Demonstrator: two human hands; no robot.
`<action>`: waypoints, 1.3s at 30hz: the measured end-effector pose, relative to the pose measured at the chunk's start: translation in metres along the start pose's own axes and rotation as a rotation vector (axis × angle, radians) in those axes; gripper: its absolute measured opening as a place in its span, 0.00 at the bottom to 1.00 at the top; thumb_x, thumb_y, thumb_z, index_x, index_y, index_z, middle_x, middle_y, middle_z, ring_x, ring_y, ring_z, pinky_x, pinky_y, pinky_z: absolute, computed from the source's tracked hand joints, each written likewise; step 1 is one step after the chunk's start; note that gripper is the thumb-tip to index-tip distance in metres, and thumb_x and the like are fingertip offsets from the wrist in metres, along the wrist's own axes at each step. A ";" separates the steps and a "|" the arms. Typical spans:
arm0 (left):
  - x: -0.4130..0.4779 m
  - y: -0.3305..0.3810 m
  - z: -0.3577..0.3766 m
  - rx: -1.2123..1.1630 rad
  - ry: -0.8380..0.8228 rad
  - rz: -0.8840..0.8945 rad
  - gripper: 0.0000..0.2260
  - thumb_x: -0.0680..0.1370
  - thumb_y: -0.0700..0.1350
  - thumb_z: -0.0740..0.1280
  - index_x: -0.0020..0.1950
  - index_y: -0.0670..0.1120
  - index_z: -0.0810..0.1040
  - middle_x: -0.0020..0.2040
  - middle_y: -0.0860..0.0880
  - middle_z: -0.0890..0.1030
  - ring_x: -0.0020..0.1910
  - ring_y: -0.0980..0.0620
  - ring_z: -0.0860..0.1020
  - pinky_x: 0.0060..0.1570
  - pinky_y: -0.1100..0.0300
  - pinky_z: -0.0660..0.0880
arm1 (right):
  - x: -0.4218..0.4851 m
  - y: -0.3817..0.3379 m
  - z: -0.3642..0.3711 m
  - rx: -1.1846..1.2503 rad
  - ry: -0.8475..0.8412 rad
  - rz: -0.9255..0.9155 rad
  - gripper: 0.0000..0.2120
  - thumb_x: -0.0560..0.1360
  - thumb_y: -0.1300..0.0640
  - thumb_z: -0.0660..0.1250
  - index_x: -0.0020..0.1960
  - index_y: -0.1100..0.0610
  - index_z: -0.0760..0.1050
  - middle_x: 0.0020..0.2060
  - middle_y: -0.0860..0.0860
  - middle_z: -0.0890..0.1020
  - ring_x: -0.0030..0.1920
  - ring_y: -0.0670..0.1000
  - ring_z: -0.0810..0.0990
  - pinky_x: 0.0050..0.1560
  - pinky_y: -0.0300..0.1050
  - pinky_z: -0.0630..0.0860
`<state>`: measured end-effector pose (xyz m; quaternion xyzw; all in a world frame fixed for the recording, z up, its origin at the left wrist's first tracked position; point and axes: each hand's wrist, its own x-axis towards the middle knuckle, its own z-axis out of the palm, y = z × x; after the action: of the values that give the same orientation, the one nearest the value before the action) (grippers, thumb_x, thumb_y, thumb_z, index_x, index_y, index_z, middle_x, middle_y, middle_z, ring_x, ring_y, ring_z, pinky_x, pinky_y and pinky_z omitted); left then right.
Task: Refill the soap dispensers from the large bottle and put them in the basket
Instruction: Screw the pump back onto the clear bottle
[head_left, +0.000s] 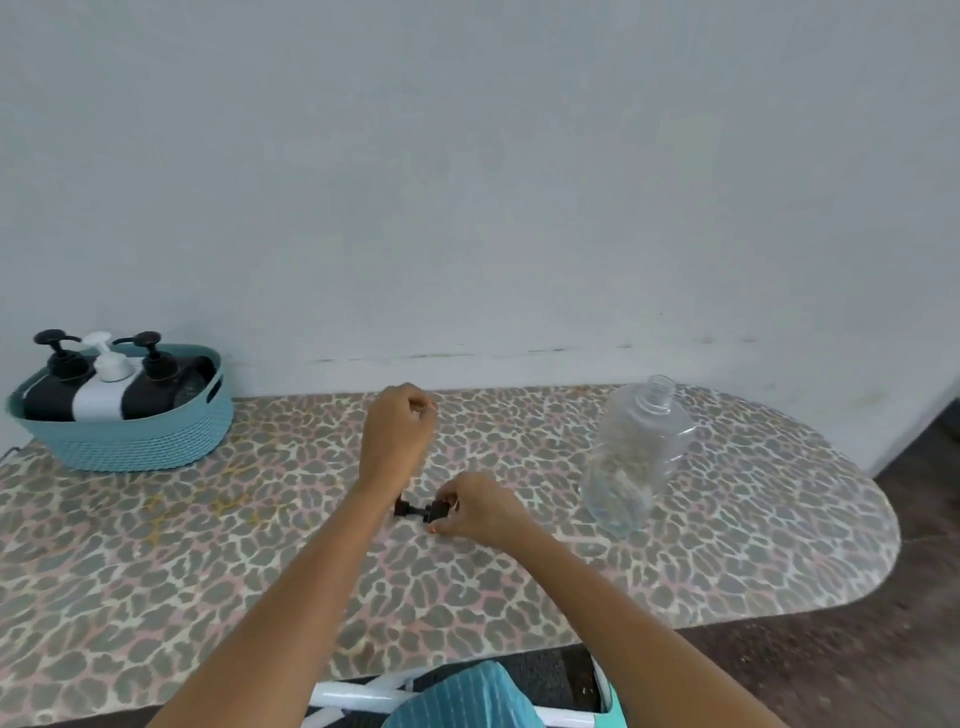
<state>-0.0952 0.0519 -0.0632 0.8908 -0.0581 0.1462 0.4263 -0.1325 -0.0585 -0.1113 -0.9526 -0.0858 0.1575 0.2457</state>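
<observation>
Observed on the leopard-print padded board (208, 545): a small black plastic pump piece (413, 508) lies on its side near the middle of the surface. The right hand (478, 512) sits just to its right, low on the board. Its fingers (451, 500) are curled, and the tips pinch the right end of the pump piece. The left end projects free towards the left wrist.

The left hand (397, 436) is farther back, its fingers bent into a loose fist. Whether anything is inside the fist cannot be told. It does not touch the pump piece.

The large clear plastic bottle (636, 457) stands uncapped on the right of the board, well apart from both hands.

The teal woven basket (130, 447) sits at the far left. It holds three pump dispensers side by side: a black one (49, 400), a white one (101, 397) in the middle and another black one (150, 395), all with pumps fitted.
</observation>
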 end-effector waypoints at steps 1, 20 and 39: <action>0.002 0.003 -0.002 -0.036 0.028 0.005 0.06 0.76 0.39 0.63 0.50 0.40 0.78 0.48 0.44 0.79 0.44 0.53 0.74 0.45 0.62 0.69 | -0.002 0.002 -0.009 0.021 0.078 -0.008 0.15 0.73 0.54 0.68 0.56 0.61 0.77 0.53 0.57 0.77 0.44 0.52 0.75 0.43 0.44 0.72; -0.040 0.094 0.122 -0.277 -0.571 0.152 0.51 0.59 0.55 0.78 0.73 0.48 0.51 0.73 0.46 0.56 0.72 0.47 0.57 0.71 0.46 0.59 | -0.147 0.049 -0.246 0.977 1.337 -0.316 0.14 0.76 0.55 0.64 0.56 0.64 0.70 0.44 0.53 0.79 0.42 0.53 0.84 0.44 0.47 0.81; -0.028 0.090 0.120 -0.318 -0.208 0.173 0.34 0.63 0.51 0.77 0.63 0.47 0.65 0.58 0.50 0.71 0.57 0.53 0.70 0.51 0.64 0.66 | -0.084 0.077 -0.166 0.667 0.833 -0.038 0.16 0.71 0.59 0.70 0.57 0.54 0.70 0.49 0.49 0.80 0.47 0.45 0.80 0.51 0.37 0.75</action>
<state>-0.1174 -0.0988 -0.0761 0.8142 -0.2005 0.0785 0.5391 -0.1476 -0.2182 0.0100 -0.8028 0.0566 -0.2199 0.5513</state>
